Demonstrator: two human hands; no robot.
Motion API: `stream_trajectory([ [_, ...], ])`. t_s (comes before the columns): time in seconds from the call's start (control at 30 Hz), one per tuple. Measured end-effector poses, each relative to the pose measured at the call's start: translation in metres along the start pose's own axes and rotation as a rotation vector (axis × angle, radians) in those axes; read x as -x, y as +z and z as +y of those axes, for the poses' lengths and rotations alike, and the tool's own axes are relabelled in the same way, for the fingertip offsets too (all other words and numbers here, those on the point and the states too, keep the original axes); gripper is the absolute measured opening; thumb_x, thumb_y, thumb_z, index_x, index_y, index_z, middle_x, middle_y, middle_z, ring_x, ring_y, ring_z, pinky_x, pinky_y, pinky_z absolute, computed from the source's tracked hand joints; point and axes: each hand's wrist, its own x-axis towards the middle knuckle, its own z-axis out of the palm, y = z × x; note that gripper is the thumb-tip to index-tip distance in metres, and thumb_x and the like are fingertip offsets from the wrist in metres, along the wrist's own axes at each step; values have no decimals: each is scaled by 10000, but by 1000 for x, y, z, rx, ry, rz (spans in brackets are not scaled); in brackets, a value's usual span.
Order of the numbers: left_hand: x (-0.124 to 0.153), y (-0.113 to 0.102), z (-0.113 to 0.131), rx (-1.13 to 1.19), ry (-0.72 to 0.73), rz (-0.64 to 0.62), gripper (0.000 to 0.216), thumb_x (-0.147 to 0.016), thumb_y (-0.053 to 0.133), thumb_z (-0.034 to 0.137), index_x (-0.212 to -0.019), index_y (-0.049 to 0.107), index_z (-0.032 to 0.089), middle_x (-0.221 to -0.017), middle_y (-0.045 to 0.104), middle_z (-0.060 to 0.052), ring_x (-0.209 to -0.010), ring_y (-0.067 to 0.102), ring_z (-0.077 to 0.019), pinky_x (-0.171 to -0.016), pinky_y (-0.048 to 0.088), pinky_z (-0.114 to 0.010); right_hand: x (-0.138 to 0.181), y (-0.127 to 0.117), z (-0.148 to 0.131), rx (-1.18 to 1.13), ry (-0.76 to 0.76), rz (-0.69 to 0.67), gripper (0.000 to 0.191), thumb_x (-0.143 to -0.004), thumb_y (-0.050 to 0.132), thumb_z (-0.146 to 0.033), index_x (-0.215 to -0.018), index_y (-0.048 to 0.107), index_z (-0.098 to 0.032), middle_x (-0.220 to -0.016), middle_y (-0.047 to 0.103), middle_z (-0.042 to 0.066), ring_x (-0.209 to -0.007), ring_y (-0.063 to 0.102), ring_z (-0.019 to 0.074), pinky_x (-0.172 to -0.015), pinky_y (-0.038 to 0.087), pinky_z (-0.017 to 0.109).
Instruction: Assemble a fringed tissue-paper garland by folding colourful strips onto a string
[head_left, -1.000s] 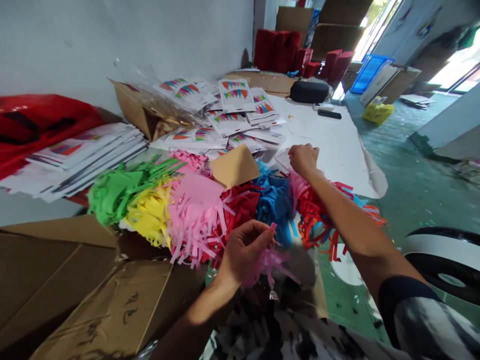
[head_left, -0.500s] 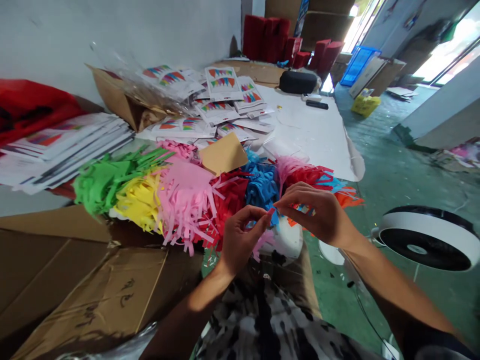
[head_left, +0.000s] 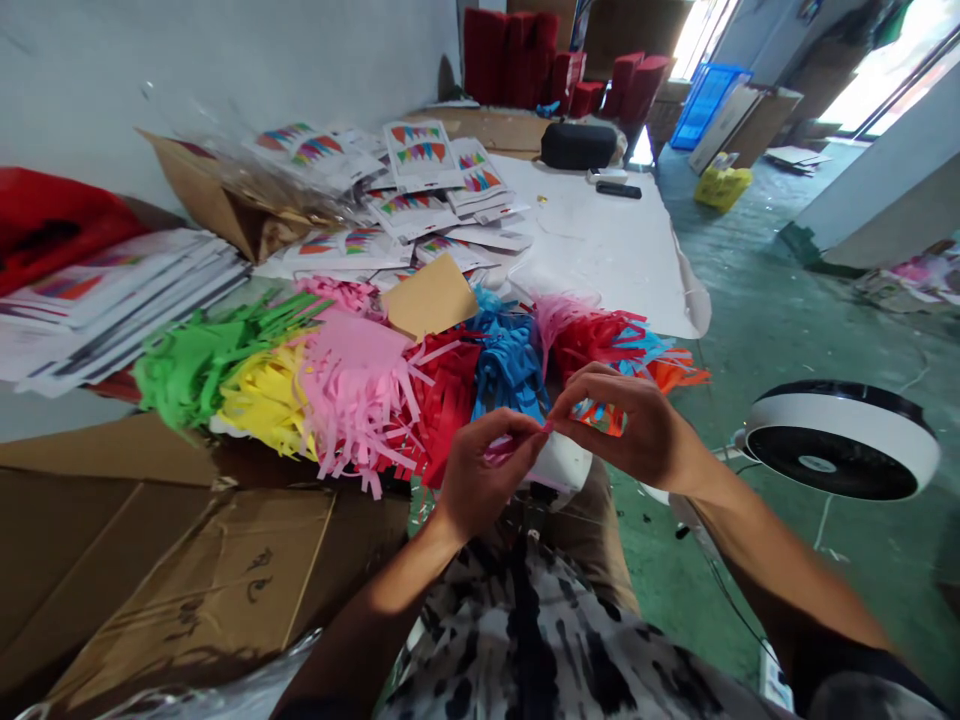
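My left hand [head_left: 487, 465] is closed in a pinch on a small pink paper piece [head_left: 548, 426]. Thumb and forefinger of my right hand [head_left: 634, 420] press at the same pink piece, and the fingertips of both hands nearly touch. Most of the piece is hidden behind my fingers. Just beyond the hands lie fringed paper tassels: blue [head_left: 510, 365], red [head_left: 450, 410], pink [head_left: 356, 390], yellow [head_left: 266, 400] and green [head_left: 199, 370]. More red fringe [head_left: 592, 340] and orange fringe [head_left: 679, 372] show behind my right hand.
A tan card [head_left: 431, 297] lies on the tassels. Printed bunting packets [head_left: 424, 155] pile up behind, with a stack of sheets [head_left: 135, 310] at left. An open cardboard box [head_left: 247, 580] stands at lower left, a white fan [head_left: 840, 440] at right. A black case [head_left: 577, 146] sits farther back.
My hands have drawn closer together, fingertips now meeting at the pink piece. Pink strips that hung below the left hand are out of sight. The whole view has shifted slightly.
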Motion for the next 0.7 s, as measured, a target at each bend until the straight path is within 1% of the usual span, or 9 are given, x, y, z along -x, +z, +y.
stream_trajectory([
  [0.1,1,3,-2,-14,56,-25,160,-951,747,338,-905,755,185,-837,716,-20,-783,643,-139,-699,482,-231,5,-3,0,-51,42,-24,81,-951,762,-306,-1002,756,-243,-982,735,30,-895,669,176,-799,545,333],
  [0.2,2,5,-4,-27,96,-40,121,-956,744,309,-928,764,193,-843,719,-15,-795,646,-134,-725,484,-235,10,-5,1,-63,36,-32,45,-948,757,-268,-987,749,-246,-976,723,28,-908,661,177,-808,539,333],
  [0.27,2,7,-4,-30,94,-51,115,-955,745,305,-929,765,194,-843,719,-15,-797,646,-134,-726,485,-236,14,-5,1,-68,12,-30,23,-955,732,-226,-965,735,-245,-966,715,29,-927,658,183,-822,538,339],
  [0.33,3,10,-2,-21,72,-57,123,-955,745,312,-926,763,194,-844,721,-16,-785,644,-131,-703,482,-230,17,-4,-1,-70,-14,-15,56,-955,713,-192,-963,724,-246,-960,708,29,-938,659,188,-834,537,344],
  [0.4,4,12,0,-9,50,-58,143,-955,745,328,-919,762,190,-837,721,-16,-757,635,-126,-670,474,-224,21,-3,-3,-80,-8,9,68,-950,712,-181,-972,716,-245,-964,703,27,-928,663,183,-830,538,339],
  [0.57,6,17,5,8,51,-25,185,-937,767,338,-849,756,176,-770,706,-7,-696,603,-110,-633,459,-214,30,-2,-5,-134,74,93,63,-937,765,-225,-970,714,-238,-957,717,13,-873,678,158,-797,536,313],
  [0.7,6,19,7,6,111,-19,117,-949,754,286,-885,758,188,-807,712,-6,-726,622,-108,-649,467,-212,35,0,-2,-187,136,141,100,-905,822,-283,-979,767,-245,-938,749,15,-861,693,167,-786,537,323],
])
